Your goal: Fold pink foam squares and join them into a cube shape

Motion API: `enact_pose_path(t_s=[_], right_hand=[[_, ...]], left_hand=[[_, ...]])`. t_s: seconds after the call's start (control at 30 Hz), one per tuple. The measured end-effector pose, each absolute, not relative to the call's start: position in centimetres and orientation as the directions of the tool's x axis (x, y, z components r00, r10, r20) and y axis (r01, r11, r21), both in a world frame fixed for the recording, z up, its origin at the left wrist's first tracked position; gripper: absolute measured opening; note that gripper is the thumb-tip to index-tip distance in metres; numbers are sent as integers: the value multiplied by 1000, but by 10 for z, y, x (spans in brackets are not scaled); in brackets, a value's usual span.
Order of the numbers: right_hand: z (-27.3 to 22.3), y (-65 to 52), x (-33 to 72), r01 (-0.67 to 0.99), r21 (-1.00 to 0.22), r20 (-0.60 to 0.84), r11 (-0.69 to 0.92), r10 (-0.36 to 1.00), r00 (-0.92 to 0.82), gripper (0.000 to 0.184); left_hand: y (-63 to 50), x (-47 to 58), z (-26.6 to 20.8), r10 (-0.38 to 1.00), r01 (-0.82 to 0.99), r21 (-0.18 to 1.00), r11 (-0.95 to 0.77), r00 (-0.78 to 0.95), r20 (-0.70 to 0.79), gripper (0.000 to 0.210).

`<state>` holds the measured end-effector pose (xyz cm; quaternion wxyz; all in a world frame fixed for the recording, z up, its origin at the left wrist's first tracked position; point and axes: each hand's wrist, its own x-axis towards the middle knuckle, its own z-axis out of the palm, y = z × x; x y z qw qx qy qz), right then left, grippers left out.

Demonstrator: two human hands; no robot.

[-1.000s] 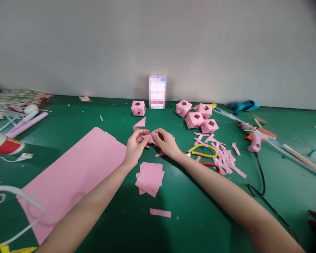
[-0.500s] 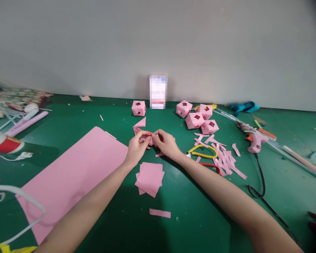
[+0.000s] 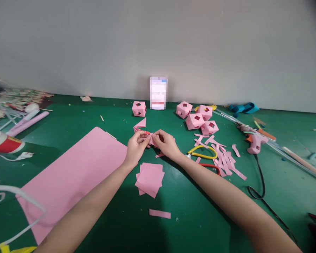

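Between my two hands is a small piece of pink paper [image 3: 151,139], pinched by the fingertips from both sides; its folds are mostly hidden. My left hand [image 3: 137,146] is closed on its left side, with a red patterned band on one finger. My right hand [image 3: 166,143] grips the right side, thumb and forefinger together. Just beyond my left fingers lie folded pink paper triangles [image 3: 140,123]. Nearer me, below the hands, sits a loose stack of pink paper squares [image 3: 150,178]. A single pink strip [image 3: 160,213] lies closer still.
At left lies a large pink sheet [image 3: 76,172], with a paper cup [image 3: 5,141] beyond it. Pink paper polyhedra [image 3: 195,121], yellow-handled scissors [image 3: 204,151], paper offcuts [image 3: 223,158] and a glue gun [image 3: 256,140] lie right. A phone [image 3: 158,93] leans on the wall.
My fingers have shifted slightly on the pink paper, and a pointed part of it now shows between the fingertips. The other things lie as before.
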<state>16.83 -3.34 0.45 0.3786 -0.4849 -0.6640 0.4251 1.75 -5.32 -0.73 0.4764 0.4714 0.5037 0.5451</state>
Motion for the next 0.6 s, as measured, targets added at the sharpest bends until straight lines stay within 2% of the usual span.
enact_pose_path(t_s=[0.2,0.4,0.6], right_hand=[[3,-33,168,294,-945,76,144,970,-231,23],[1,-33,169,343,-923,97,175,968,-232,23],[-2,-32,169,279,-945,99,169,964,-248,26]], left_hand=[[-53,17,-8,992,-53,998,-30,-122,24,28],[-53,17,-7,991,-50,998,-28,-134,21,27],[-53,18,-3,996,-44,999,-20,-93,16,28]])
